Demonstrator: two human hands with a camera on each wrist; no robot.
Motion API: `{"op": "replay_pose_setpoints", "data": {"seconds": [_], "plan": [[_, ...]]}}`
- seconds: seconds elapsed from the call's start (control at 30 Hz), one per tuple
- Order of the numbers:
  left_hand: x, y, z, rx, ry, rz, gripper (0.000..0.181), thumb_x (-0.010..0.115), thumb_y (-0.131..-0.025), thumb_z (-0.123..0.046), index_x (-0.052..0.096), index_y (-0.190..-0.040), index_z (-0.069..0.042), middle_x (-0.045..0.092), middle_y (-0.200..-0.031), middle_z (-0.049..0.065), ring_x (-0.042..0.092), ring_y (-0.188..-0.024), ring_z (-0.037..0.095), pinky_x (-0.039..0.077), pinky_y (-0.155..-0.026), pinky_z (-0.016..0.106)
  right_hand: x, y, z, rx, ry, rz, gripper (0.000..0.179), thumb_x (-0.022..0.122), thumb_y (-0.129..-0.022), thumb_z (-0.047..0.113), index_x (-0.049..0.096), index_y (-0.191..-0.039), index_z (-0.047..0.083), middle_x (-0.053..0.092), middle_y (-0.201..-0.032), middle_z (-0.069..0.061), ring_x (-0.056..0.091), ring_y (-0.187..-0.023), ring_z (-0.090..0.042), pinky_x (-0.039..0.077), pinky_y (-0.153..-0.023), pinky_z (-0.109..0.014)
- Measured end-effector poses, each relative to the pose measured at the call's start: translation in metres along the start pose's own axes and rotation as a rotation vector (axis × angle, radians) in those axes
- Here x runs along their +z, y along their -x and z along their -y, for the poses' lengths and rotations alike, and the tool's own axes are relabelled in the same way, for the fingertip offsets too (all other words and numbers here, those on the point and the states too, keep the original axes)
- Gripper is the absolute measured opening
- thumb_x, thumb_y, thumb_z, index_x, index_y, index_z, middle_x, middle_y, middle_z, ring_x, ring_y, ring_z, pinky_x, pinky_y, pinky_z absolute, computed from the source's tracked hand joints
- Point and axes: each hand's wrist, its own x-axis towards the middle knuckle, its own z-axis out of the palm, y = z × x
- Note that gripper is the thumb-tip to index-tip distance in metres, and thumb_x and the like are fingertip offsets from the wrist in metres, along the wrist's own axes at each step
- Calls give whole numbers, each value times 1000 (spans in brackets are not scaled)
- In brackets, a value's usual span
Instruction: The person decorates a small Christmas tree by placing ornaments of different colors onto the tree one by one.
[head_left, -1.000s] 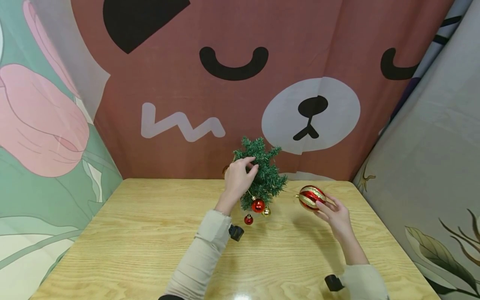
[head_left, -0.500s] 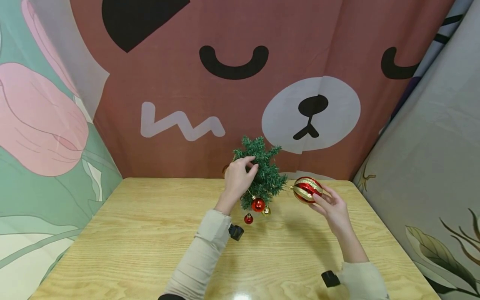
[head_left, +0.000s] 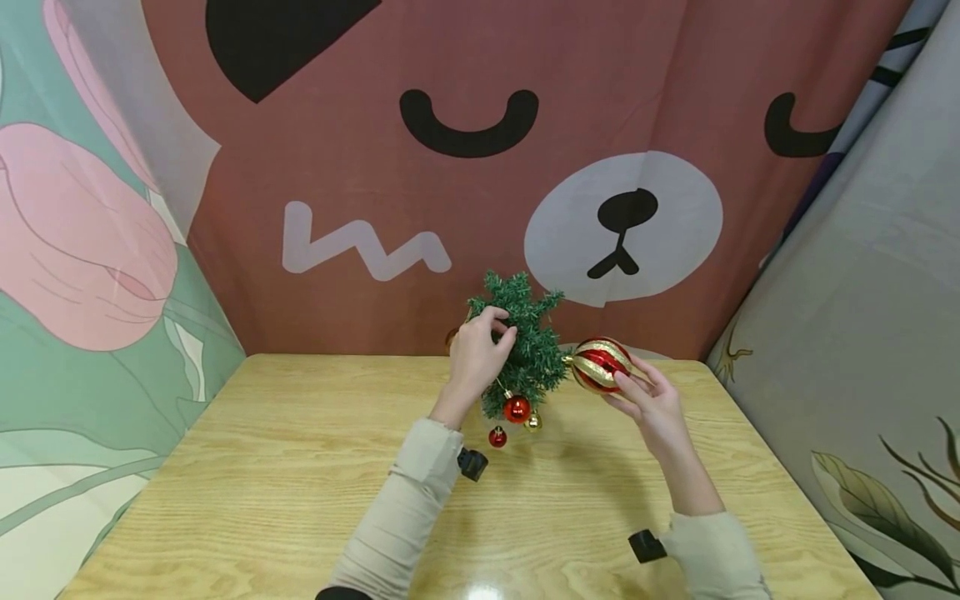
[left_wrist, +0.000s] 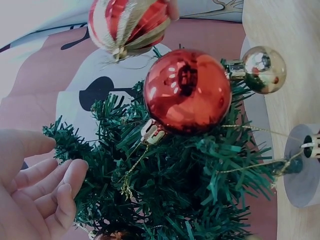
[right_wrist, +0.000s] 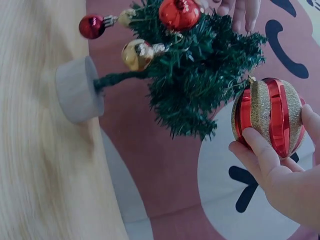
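A small green artificial Christmas tree (head_left: pixel 531 350) stands at the table's back edge, hung with shiny baubles. My left hand (head_left: pixel 480 357) is at its upper left side. In the left wrist view its fingers (left_wrist: pixel 75 175) bend loosely, thumb apart from them, fingertips right at the outer needles. My right hand (head_left: pixel 654 402) holds a large red Christmas bauble (head_left: pixel 600 365) with gold glitter stripes, raised at the tree's right side. Thumb and fingers lie round the bauble in the right wrist view, and its gold cap (right_wrist: pixel 251 80) points at the branch tips.
On the tree hang a red bauble (head_left: pixel 517 408), a small gold one (head_left: pixel 533 422) and a small dark red one (head_left: pixel 497 437). Its round grey base (right_wrist: pixel 80 90) sits on the wooden table (head_left: pixel 300 475). A printed curtain (head_left: pixel 360 317) is close behind.
My right hand has carried the striped bauble left and up, away from the table's right side, until its cap overlaps the tree's right branches. The left hand stays in place.
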Motion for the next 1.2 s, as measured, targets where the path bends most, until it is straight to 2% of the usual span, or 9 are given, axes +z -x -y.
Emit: {"op": "replay_pose_setpoints", "data": {"seconds": [0.13,0.47,0.7,1.0,1.1,1.2], "plan": [[0,0,0,-8,4,12,20,59,-87,-21,61,-102,-9,65,-80,1,41,-42,8,29,-38,21,7,-2,0,-3,-18,18,25,51,-88,-2,52,-109,11,61,-95,-6,63,-82,-16,50,-72,-33],[1,1,1,-3,25,29,17,58,-87,-21,65,-99,-11,65,-84,1,39,-39,9,28,-36,21,19,-3,-1,29,23,30,30,52,-89,2,42,-116,7,59,-96,-4,62,-84,-15,49,-74,-32],[1,1,1,5,31,32,16,58,-87,-20,66,-97,-10,65,-84,1,40,-40,8,30,-38,21,26,-5,-2,14,-23,51,22,49,-90,1,49,-110,11,61,-97,-4,63,-85,-18,49,-74,-34],[0,2,2,14,56,26,14,58,-87,-19,65,-95,-10,65,-82,1,35,-38,9,28,-37,21,34,-7,-3,26,-58,58,19,50,-91,6,46,-110,8,62,-96,-4,63,-83,-18,48,-77,-36],[0,2,1,2,100,47,13,57,-88,-20,63,-94,-10,64,-81,1,42,-38,5,34,-39,19,37,-7,-4,28,-65,75,18,49,-92,8,47,-110,8,62,-97,-4,63,-83,-19,48,-77,-36],[0,2,1,-17,185,111,15,55,-89,-21,62,-97,-10,63,-83,2,51,-40,7,42,-42,20,38,-6,-5,26,-70,89,18,47,-93,9,47,-110,8,62,-97,-4,63,-83,-19,48,-77,-36]]}}
